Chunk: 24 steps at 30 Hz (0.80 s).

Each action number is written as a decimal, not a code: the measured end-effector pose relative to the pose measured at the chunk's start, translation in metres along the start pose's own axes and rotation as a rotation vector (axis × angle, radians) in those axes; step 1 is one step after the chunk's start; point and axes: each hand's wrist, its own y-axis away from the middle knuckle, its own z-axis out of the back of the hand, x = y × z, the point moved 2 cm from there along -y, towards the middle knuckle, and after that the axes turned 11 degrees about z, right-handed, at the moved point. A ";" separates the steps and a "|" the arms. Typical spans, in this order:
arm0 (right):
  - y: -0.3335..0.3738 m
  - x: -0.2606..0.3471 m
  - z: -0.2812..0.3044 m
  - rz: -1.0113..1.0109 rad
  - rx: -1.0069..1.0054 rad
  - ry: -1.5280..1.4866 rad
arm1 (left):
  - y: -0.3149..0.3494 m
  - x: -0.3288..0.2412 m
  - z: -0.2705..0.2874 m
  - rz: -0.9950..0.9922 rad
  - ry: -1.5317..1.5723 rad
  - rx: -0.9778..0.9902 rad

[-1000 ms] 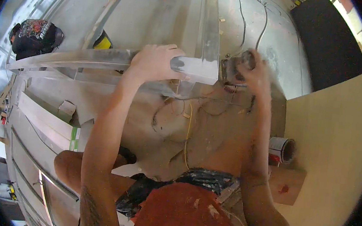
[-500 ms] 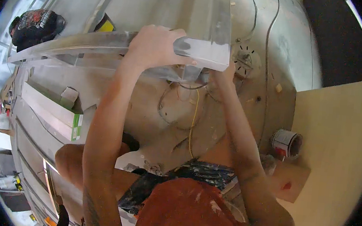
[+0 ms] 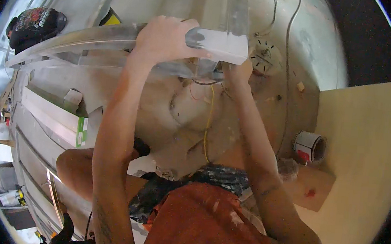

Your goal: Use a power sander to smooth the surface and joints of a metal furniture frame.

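Note:
My left hand (image 3: 161,40) wraps over the front tube of a grey metal frame (image 3: 96,36), its thumb along the near face. Right of that hand, the tube ends in a corner with a whitish, smooth-looking patch (image 3: 227,46). My right hand (image 3: 238,72) reaches up under this corner from the near side. Its fingers are hidden behind the metal, so what they touch does not show. A dark cable loop (image 3: 206,82) hangs below the corner, and a thin yellow cord (image 3: 209,123) runs down toward my lap.
Another person in a dark printed shirt (image 3: 36,27) is beyond the frame's far left end. A long white-and-green carton (image 3: 56,114) lies at left. On the right are a can (image 3: 309,147), a pale board (image 3: 365,151) and a round slotted disc (image 3: 262,58). Cables cross the floor.
The whole scene sits slightly higher in the picture, the frame corner and both hands a little more so. My left hand keeps its grip on the tube; my right stays under the corner.

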 end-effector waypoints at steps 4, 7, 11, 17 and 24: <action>0.010 0.027 0.019 -0.136 0.148 0.217 | -0.004 -0.001 -0.004 -0.022 0.002 -0.049; 0.017 0.050 0.033 -0.262 0.164 0.214 | -0.006 0.002 -0.010 -0.086 -0.008 -0.113; 0.020 0.060 0.042 -0.415 0.223 0.203 | -0.007 0.000 -0.013 -0.085 -0.018 -0.090; -0.006 0.023 0.019 -0.266 0.216 0.112 | -0.002 -0.004 -0.012 -0.057 -0.023 -0.068; -0.083 -0.059 -0.035 -0.773 -0.098 -0.638 | -0.004 -0.004 -0.010 -0.055 -0.056 -0.056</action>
